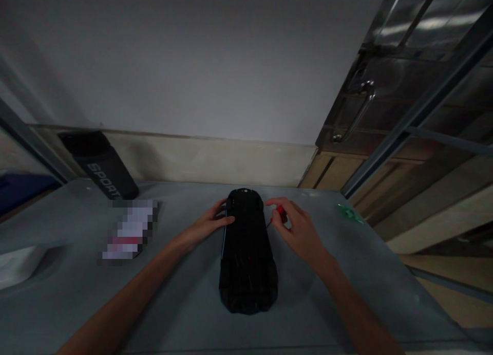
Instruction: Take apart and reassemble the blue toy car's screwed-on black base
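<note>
A black toy car (pixel 248 252) lies on the grey table, its dark underside seemingly facing up. Along the car's far left edge rests my left hand (pixel 210 221), thumb on top and fingers at the side. My right hand (pixel 295 224) is at the car's far right, its thumb and fingers closed on a small red object (pixel 282 213). A thin dark shaft points from the red object toward the car's side, so it looks like a screwdriver. Whether its tip touches the car cannot be made out.
A dark bottle marked SPORT (pixel 103 165) stands at the back left, with a blurred-out phone-like item (pixel 131 229) before it. A white object (pixel 21 266) lies far left. Green plastic (pixel 349 213) lies right on the table (pixel 185 303). A wall rises behind.
</note>
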A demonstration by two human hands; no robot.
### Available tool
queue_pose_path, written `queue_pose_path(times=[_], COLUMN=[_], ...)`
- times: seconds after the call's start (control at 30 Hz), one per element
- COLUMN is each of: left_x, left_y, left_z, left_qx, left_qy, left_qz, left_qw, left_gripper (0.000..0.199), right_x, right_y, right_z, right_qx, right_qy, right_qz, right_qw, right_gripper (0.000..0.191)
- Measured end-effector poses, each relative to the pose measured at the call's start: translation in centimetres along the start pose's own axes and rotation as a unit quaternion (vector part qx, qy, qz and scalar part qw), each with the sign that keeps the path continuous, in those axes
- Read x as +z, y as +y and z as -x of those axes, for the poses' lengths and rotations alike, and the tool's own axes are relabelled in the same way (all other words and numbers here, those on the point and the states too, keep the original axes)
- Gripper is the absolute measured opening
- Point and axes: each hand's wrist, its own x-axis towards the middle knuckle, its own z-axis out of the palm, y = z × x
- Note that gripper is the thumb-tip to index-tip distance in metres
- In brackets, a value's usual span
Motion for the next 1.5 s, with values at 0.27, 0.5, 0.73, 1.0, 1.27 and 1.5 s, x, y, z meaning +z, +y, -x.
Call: queue_pose_path(times=[0.27,0.5,0.73,1.0,1.27,1.5], left_x=[0.24,0.27,0.13,0.19,0.26,0.21], left_y=[0.44,0.80,0.20,0.39,0.58,0.50], left_z=[0.08,0.26,0.00,0.14,0.09,0.21], left_qx=[-0.001,0.005,0.009,0.005,0.004,0.002], left_qy=[-0.006,-0.007,-0.012,-0.002,-0.001,0.000], left_qz=[0.010,0.002,0.017,0.008,-0.007,0.003], left_qw=[1.000,1.000,1.000,1.000,1.000,1.000], left_gripper=[0.096,0.094,0.091,0.093,0.094,0.095], right_x=[-0.09,-0.23,-0.34,-0.12,-0.33,-0.42], right_y=[0.00,-0.07,-0.27,0.09,-0.11,-0.13], right_z=[-0.11,-0.14,-0.23,-0.11,-0.12,-0.26], right_qx=[0.028,-0.001,-0.008,0.005,-0.025,-0.049], right_qy=[0.004,-0.005,-0.006,0.001,0.001,0.008], right_qz=[-0.008,-0.015,-0.013,0.005,0.002,0.005], right_qw=[1.000,1.000,1.000,1.000,1.000,0.999], right_gripper=[0.020,0.025,0.029,0.023,0.023,0.030])
